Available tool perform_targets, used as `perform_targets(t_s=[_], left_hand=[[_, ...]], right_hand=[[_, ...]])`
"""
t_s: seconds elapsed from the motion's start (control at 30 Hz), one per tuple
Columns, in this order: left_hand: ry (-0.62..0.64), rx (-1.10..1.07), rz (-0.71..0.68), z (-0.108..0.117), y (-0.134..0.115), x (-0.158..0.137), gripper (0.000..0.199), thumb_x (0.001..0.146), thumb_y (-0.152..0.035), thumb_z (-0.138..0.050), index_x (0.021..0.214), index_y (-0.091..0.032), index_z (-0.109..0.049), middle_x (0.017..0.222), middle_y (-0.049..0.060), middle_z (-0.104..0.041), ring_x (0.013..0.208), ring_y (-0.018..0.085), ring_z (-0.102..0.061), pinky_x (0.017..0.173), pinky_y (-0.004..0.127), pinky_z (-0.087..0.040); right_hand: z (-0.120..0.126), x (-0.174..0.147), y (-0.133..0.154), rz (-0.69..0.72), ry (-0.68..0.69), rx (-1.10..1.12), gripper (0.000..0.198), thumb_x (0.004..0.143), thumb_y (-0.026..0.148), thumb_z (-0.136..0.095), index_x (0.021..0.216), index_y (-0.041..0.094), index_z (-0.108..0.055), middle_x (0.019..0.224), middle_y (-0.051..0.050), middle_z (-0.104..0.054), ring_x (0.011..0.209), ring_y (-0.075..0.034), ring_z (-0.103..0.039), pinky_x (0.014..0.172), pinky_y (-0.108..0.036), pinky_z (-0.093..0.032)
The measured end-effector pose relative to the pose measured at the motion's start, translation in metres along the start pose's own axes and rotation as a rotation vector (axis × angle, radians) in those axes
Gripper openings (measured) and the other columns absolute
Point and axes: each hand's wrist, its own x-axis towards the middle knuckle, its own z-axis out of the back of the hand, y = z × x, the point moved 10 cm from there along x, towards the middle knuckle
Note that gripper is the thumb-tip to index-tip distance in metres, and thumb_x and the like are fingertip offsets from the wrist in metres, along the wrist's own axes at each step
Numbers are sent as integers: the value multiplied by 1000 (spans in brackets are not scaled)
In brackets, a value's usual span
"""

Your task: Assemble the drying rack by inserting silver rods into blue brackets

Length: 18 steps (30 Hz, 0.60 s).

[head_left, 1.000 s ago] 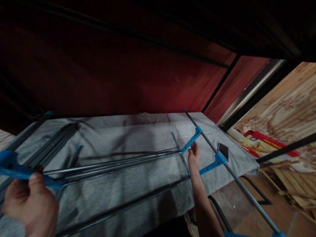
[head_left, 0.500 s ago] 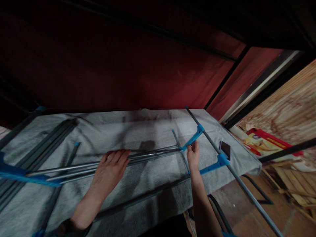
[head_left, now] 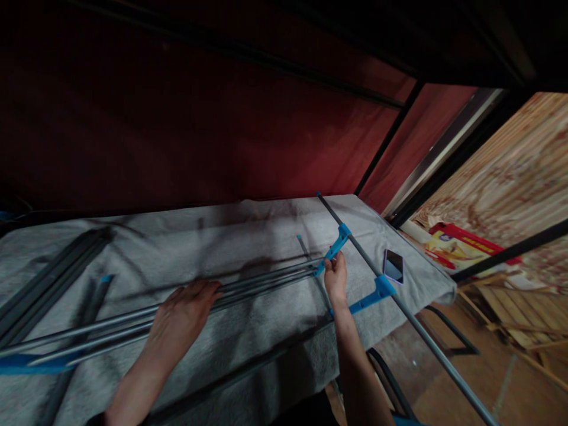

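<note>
Several thin metal tubes (head_left: 261,280) run side by side over a grey cloth. My left hand (head_left: 184,310) is closed over them from above, its fingertips hidden behind the tubes. The right ends of the tubes meet a blue plastic bracket (head_left: 333,247), which my right hand (head_left: 336,277) pinches near its lower end. That bracket is joined to a long grey pole (head_left: 366,254). Nearer to me on the same pole sits a second blue bracket (head_left: 371,294). At lower left, a blue plastic piece (head_left: 35,364) lies beneath the tubes' other ends.
The grey cloth (head_left: 248,231) covers the table. A bundle of dark poles (head_left: 53,278) lies at the left. To the right are a phone (head_left: 393,266) on the cloth, a red and yellow box (head_left: 470,245) and a wooden slatted piece (head_left: 519,313) beyond the table. Red fabric hangs behind.
The view has shifted, so most things sit further left or lower. The tubes' left ends have swung lower in the picture with my left hand. My right hand remains at the bracket.
</note>
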Motion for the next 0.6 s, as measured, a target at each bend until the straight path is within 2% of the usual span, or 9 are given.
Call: perform_targets(t_s=[0.13, 0.27, 0.47, 0.6], left_hand=[[-99, 19, -33, 15, 0, -1, 43, 106, -38, -34, 117, -20, -72, 108, 9, -76, 93, 26, -71, 86, 39, -52], [-127, 35, -37, 20, 1, -1, 42, 106, -37, -36, 116, -22, -73, 102, 8, -75, 87, 25, -70, 81, 38, -52], [-182, 47, -63, 24, -2, -3, 42, 106, -37, -36, 119, -21, -73, 101, 9, -75, 85, 26, -70, 79, 39, -52], [-178, 33, -88, 26, -5, -3, 43, 106, -37, -36, 119, -20, -73, 103, 8, -76, 88, 25, -71, 80, 38, -52]], right_hand=[[0, 0, 3, -23, 5, -13, 29, 88, 37, -50, 113, 23, -54, 104, -7, -65, 96, -22, -62, 90, -38, -50], [2, -1, 8, -35, 3, -44, 21, 88, 37, -50, 103, 24, -53, 89, -3, -62, 85, -22, -59, 82, -35, -49], [-3, -2, 16, -23, 39, -67, 26, 90, 41, -52, 109, 24, -56, 96, -5, -65, 89, -23, -61, 85, -36, -48], [-1, -1, 18, -11, 17, -92, 26, 90, 40, -48, 108, 23, -57, 96, -7, -65, 91, -24, -61, 88, -38, -48]])
